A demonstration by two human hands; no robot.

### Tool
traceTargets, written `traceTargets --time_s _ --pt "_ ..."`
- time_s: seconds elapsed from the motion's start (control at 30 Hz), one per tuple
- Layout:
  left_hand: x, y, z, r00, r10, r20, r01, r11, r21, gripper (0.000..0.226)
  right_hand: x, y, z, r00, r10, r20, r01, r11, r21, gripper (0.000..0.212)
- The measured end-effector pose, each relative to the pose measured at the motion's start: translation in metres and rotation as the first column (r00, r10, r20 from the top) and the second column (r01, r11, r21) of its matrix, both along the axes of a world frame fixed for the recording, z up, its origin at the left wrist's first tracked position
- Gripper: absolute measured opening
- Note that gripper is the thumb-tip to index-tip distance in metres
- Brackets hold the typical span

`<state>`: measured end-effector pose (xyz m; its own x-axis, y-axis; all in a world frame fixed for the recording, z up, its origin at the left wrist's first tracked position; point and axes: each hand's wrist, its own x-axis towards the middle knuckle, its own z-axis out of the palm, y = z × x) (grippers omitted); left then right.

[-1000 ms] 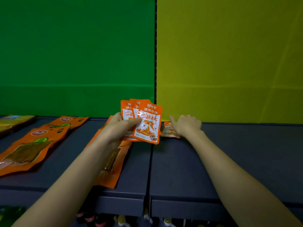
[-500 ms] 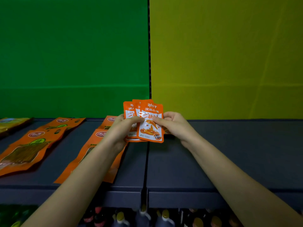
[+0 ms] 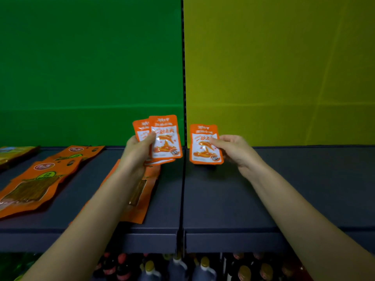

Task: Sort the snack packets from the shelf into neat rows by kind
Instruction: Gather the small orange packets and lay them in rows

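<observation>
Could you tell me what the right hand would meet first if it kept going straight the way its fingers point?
The right hand, holding one small orange snack packet, points forward-left. It would probably bring that packet against the fanned small orange packets in the left hand, though depth is unclear.

Counts:
- small orange packets: 3 clearly visible. 2 fanned in the left hand point(image 3: 135, 153), front packet point(image 3: 166, 136) over back packet point(image 3: 141, 128), maybe more edges under them, can't tell. 1 single packet point(image 3: 205, 145) in the right hand point(image 3: 237, 153).
- large orange packets on the shelf point(image 3: 223, 199): at least 4: left pile point(image 3: 30, 189), rear pair point(image 3: 81, 153), one under the left forearm point(image 3: 142, 199).
- hands: 2.
</observation>
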<state>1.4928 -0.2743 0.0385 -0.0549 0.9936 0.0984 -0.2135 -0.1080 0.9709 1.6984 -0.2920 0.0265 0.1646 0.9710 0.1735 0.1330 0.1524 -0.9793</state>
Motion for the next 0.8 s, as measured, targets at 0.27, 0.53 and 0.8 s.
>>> traceTargets --time_s 0.27,0.53,0.8 --pt "-0.018 -0.010 0.008 0.996 -0.032 -0.085 0.028 0.998 -0.049 0.013 0.003 0.000 -0.042 0.935 -0.112 0.335 0.161 0.979 -0.121 0.010" --pt "-0.007 -0.016 -0.002 0.984 -0.105 -0.145 0.095 0.993 -0.069 0.016 0.003 -0.005 -0.047 0.666 -0.146 0.731 0.300 0.950 -0.084 0.026" --pt "0.002 -0.023 -0.015 0.983 -0.141 -0.117 0.127 0.984 -0.121 0.016 0.007 -0.017 -0.040 0.543 -0.239 0.805 0.311 0.948 0.071 0.035"
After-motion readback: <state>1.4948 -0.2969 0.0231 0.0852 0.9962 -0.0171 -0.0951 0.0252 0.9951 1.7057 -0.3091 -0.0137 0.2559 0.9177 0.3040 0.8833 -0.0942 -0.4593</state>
